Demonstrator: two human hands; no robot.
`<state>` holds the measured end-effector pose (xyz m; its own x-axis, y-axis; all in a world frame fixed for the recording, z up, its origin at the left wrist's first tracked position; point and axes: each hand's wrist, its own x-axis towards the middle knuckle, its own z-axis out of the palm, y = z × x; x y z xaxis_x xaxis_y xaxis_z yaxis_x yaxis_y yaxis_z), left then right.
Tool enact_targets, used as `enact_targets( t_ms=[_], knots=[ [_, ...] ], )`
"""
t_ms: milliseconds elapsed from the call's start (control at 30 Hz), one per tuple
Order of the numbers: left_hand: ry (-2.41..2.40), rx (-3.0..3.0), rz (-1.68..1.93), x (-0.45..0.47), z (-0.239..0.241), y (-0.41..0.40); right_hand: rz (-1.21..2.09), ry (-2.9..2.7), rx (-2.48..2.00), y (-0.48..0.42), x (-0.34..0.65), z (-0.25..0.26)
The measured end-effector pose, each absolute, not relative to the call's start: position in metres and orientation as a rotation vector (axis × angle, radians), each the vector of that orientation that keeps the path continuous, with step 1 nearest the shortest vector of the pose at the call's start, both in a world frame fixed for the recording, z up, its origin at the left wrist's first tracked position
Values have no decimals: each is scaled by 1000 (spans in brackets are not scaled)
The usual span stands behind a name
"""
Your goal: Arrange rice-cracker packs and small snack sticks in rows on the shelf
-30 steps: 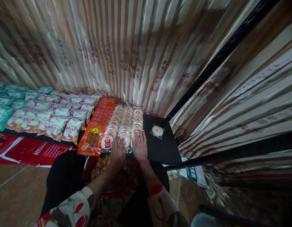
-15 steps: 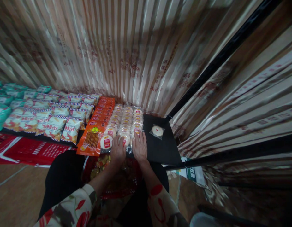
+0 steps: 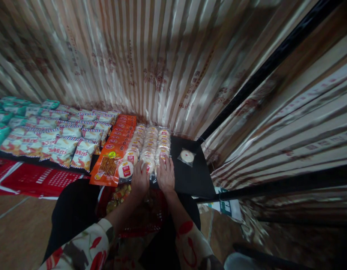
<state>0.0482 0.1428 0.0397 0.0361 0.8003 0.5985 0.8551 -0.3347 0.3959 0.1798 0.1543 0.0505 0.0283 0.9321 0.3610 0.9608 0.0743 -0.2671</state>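
Rows of round white cakes in clear packets [image 3: 149, 144] lie on a black shelf [image 3: 193, 176]. My left hand [image 3: 140, 181] rests on the front packets of the left and middle rows, fingers curled over them. My right hand [image 3: 165, 174] lies flat with fingers spread on the front of the right row. One single cake packet [image 3: 187, 156] lies apart on the bare black shelf to the right of my right hand.
Orange snack packets [image 3: 114, 157] lie left of the cakes, then white-red bags [image 3: 63, 138] and teal bags [image 3: 1, 127]. A red crate [image 3: 35, 180] sits below left. A basket of wrapped sweets [image 3: 119, 193] is under my arms. Striped curtain behind; black frame bar [image 3: 263, 67] at right.
Both hands stay on the front of the cake rows; only the camera has shifted slightly.
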Motion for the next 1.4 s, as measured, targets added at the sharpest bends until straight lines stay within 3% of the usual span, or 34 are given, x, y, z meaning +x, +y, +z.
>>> enact_targets(
  t_ms=[367, 1067, 1400],
  knots=[
    [-1700, -2234, -1203, 42, 42, 130, -107, -1909, -1915, 152, 179, 51],
    [-1654, -2337, -851, 51, 36, 150, -94, -1905, -1899, 154, 178, 49],
    [-1679, -2281, -960, 43, 44, 143, -111, -1925, -1884, 154, 180, 50]
  ],
)
